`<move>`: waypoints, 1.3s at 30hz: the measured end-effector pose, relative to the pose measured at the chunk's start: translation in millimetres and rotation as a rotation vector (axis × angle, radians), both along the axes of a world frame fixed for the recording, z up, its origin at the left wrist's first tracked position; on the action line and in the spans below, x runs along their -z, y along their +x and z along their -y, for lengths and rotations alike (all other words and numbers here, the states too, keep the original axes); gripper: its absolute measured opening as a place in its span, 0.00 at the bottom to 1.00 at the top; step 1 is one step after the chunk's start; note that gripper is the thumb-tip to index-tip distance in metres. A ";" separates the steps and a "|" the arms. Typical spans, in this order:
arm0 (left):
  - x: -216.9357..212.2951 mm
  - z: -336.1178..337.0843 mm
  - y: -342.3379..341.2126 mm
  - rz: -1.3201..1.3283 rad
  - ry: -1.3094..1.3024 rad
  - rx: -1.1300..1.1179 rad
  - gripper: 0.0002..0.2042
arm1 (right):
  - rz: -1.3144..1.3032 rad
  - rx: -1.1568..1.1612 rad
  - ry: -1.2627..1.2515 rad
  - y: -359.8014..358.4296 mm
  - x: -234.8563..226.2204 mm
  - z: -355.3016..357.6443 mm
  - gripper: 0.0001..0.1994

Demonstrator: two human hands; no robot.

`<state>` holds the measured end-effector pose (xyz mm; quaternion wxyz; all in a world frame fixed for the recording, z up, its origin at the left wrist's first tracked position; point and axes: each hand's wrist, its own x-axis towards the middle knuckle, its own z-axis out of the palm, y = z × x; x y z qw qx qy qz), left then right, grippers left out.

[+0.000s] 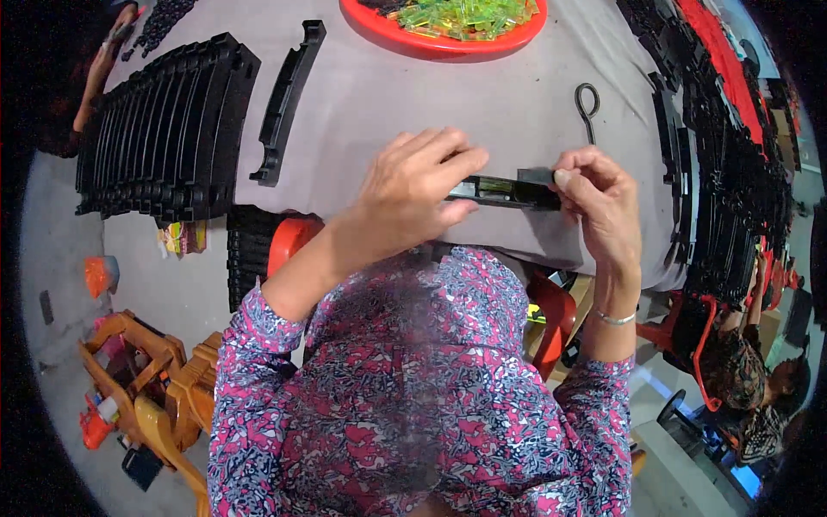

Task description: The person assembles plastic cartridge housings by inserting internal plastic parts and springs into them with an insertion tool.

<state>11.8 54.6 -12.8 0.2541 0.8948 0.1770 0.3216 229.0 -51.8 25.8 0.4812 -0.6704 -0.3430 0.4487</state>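
Observation:
A long black plastic level body lies crosswise near the table's front edge, with a yellow-green vial in its middle slot. My left hand is closed over its left end, with the fingers bent and the thumb along the near side. My right hand pinches a small flat black piece between thumb and forefinger, just above the body's right end. Beyond my right hand lies a dark metal rod with a looped end.
A red round tray at the far side holds many yellow-green vials. To the left, a single black plastic body lies beside a row of similar bodies. Black parts are heaped along the right. Other people sit at both sides.

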 end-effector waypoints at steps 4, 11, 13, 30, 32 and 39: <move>3.8 2.6 0.1 -0.120 -0.007 0.028 0.19 | 0.086 0.044 -0.033 0.7 4.8 19.4 0.03; 8.9 10.1 4.0 -0.036 -0.020 0.031 0.16 | 0.216 0.029 -0.002 -19.6 6.0 25.4 0.02; 8.4 10.9 3.9 -0.025 -0.016 0.029 0.15 | 0.186 0.037 0.016 -29.6 8.7 23.1 0.03; 11.3 12.7 -1.0 0.002 -0.081 0.036 0.19 | 0.406 0.007 -0.031 -37.9 18.4 12.5 0.03; 10.9 11.3 -1.3 -0.019 -0.100 0.044 0.19 | 0.432 -0.003 -0.042 -38.0 20.4 10.9 0.04; 15.0 8.3 -5.2 0.017 -0.151 0.071 0.20 | 0.593 0.051 -0.046 -48.5 22.1 8.8 0.04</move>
